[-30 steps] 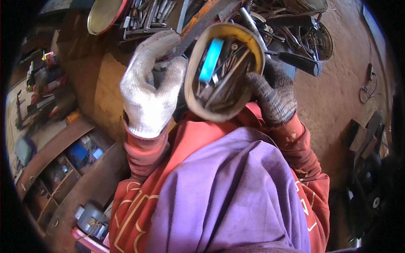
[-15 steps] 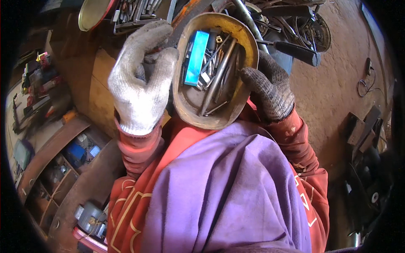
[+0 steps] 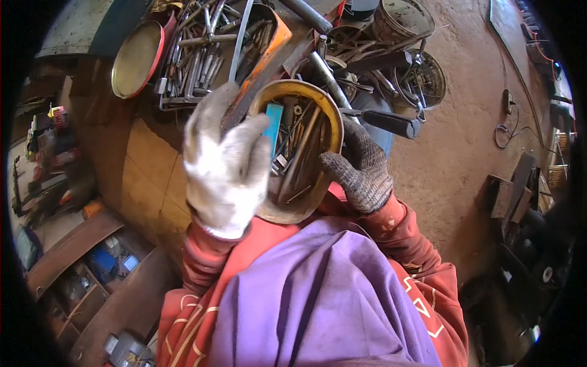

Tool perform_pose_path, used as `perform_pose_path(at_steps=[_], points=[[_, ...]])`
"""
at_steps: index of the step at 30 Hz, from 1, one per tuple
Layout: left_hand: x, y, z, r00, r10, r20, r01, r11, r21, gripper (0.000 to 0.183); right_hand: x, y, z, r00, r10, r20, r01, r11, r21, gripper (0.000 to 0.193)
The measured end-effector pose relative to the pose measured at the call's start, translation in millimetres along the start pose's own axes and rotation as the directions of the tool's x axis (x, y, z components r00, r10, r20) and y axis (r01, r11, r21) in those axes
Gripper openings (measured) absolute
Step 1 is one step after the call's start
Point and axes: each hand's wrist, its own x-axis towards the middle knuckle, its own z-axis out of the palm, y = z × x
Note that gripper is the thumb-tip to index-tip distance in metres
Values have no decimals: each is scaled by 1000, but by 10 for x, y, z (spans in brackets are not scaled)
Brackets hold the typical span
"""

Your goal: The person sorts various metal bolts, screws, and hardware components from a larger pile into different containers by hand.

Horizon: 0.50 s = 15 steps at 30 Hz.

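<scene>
An oval, worn yellowish tub (image 3: 335, 119) is in front of my body. Inside it lie a long metal rod (image 3: 301, 156), several thinner bits and small metal pieces, and a bright blue narrow box (image 3: 273, 125). My right hand (image 3: 362, 174), in a dark grey knit glove, is closed on the tub's right rim, with the thumb at the near side. Over the tub's left edge is my left hand (image 3: 225, 165), in a pale, soiled glove. Its fingers are spread, nothing shows in them, and they cover part of the tub. Whether they touch it I cannot tell.
Beyond the tub stands a tray of metal rods (image 3: 202, 67), beside a red-rimmed round lid (image 3: 137, 61). A black-handled tool (image 3: 391, 123) juts out at right, near buckets (image 3: 403, 24). A compartmented box (image 3: 88, 290) lies lower left; a cable (image 3: 502, 131) crosses the floor.
The view has shifted, so the tub and hands sit lower and more of the far trays shows. My left hand has uncurled and moved across the tub's left edge. My right hand keeps its grip.
</scene>
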Motion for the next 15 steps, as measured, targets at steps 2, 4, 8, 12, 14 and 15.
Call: perform_pose_path(at_steps=[2, 4, 8, 12, 14, 15], points=[[18, 112, 132, 997, -9, 70, 6, 999, 49, 38, -24, 51, -4, 999, -18, -30, 16, 999, -43, 75], [40, 197, 197, 975, -101, 199, 67, 983, 172, 51, -42, 65, -26, 997, -73, -38, 63, 976, -208, 73], [-40, 37, 309, 976, -138, 169, 111, 981, 160, 50, -62, 53, -33, 994, -99, -46, 87, 975, -203, 72], [-122, -40, 278, 983, -83, 165, 63, 990, 125, 46, -54, 71, 2, 994, -105, -7, 103, 984, -143, 74], [-115, -29, 251, 977, -92, 193, 67, 989, 131, 47, -37, 70, 8, 994, -112, 7, 112, 988, -110, 74], [-91, 9, 215, 965, -97, 245, 52, 982, 184, 47, -34, 69, 4, 993, -121, 12, 122, 983, -136, 75]])
